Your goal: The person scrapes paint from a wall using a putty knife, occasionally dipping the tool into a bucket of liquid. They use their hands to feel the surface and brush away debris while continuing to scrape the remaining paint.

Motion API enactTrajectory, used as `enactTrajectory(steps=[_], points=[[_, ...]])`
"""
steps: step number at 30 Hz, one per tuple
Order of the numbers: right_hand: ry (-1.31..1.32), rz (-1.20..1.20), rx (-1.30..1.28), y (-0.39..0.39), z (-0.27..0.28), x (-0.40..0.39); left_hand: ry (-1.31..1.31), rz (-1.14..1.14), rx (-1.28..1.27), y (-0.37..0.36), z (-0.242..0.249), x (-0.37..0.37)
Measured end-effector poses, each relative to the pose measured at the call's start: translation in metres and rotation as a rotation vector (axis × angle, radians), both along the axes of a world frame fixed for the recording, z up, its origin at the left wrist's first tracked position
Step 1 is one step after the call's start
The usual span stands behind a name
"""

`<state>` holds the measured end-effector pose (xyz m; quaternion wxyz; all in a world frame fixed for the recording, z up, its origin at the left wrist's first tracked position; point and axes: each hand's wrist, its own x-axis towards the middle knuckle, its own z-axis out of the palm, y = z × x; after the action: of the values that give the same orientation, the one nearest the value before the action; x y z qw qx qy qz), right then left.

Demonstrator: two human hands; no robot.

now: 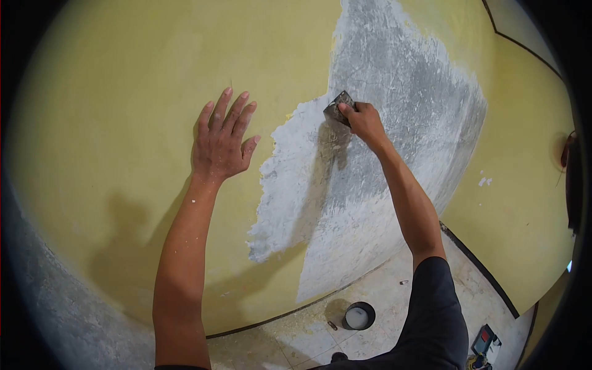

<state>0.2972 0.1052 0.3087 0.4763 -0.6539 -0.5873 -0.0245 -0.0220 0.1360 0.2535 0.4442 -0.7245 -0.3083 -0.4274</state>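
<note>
Two bare hands, one hand tool, one bucket and two yellow walls are in view. The left hand (pixel 221 148) lies palm down on the yellow painted wall (pixel 123 80) in front, its grip unclosed, fingers spread apart and holding nothing. The right hand (pixel 368 125) has its grip clamped on the dark grey, square-faced hand tool (pixel 337 112), thumb across the face.

The tool is small and flat-looking, turned so that one corner points upward, with pale smears over its dark face. It is up at the wall, at the left side of the bared grey patch (pixel 401 92); whether its whole edge touches cannot be told.

The patch is mottled and streaked with white, its left border ragged against the yellow paint, and whiter lower down. White specks dot the left forearm (pixel 182 246).

Below, the pale tiled floor (pixel 385 287) is strewn with fine debris along the wall's foot. On it stands the round black bucket (pixel 372 312) containing whitish liquid, with one small brown object (pixel 332 325) just beside it. A dark skirting strip (pixel 475 266) edges the second yellow wall (pixel 505 240) at right, which carries a few white flecks (pixel 485 181). At lower right lies a teal-and-black item with a red patch (pixel 484 338).
</note>
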Motion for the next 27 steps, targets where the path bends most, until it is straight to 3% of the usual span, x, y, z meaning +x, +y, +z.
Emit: enactTrajectory(steps=[3, 5, 9, 21, 23, 27], points=[[0.046, -0.011, -0.031, -0.005, 0.02, -0.007, -0.001, 0.015, 0.027, 0.003, 0.004, 0.001], [-0.086, -0.043, -0.006, -0.003, 0.026, -0.006, -0.005, 0.021, 0.025, 0.003, 0.002, 0.001], [-0.007, -0.033, 0.013, -0.003, 0.018, -0.011, -0.002, 0.027, 0.032, 0.002, 0.0, 0.003], [-0.098, -0.03, 0.137, 0.011, 0.008, 0.0, -0.009, -0.001, 0.006, 0.004, -0.001, 0.003], [0.0, 0.01, 0.005, 0.002, 0.001, 0.001, 0.001, 0.004, 0.012, 0.003, -0.001, 0.0], [-0.123, 0.006, 0.162, 0.004, 0.037, -0.037, -0.008, 0.009, 0.015, 0.005, -0.001, 0.004]])
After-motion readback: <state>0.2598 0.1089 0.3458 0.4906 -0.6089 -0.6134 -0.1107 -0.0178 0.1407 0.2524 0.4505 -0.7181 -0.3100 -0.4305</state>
